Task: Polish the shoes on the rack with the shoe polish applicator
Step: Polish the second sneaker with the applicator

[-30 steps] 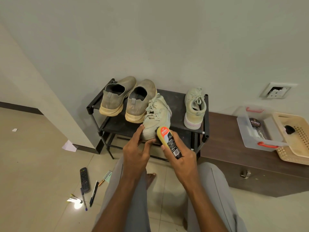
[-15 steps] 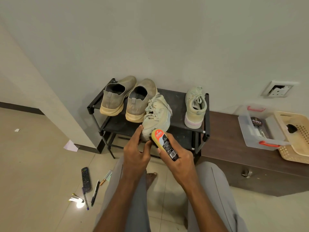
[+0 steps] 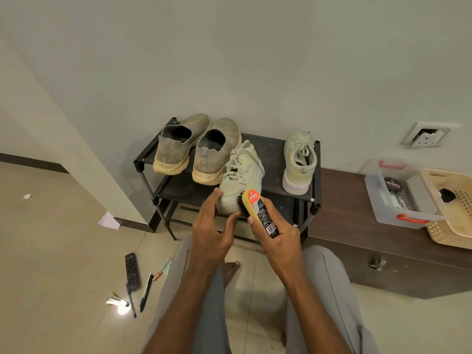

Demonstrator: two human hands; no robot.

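Note:
A black shoe rack [image 3: 314, 175] stands against the wall with several shoes on top. Two tan slip-ons [image 3: 176, 146] [image 3: 217, 154] sit at its left, a pale green sneaker [image 3: 300, 159] at its right. Another pale green sneaker [image 3: 240, 172] lies toe-forward at the front edge. My left hand [image 3: 212, 226] holds its toe between thumb and fingers. My right hand [image 3: 278, 238] grips the yellow-and-black shoe polish applicator [image 3: 258, 210], whose dark brush end touches the toe's right side.
A brown cabinet [image 3: 357, 238] to the right carries a clear bin [image 3: 383, 200] with a polish tin [image 3: 393, 185], and a cream basket [image 3: 457, 226]. On the floor at left lie a remote [image 3: 132, 271], pens [image 3: 146, 292] and paper scraps. My knees and a bare foot are below.
My right hand has shifted the applicator along the sneaker's toe, first left and down, then back up to the right side. My left hand stays on the toe.

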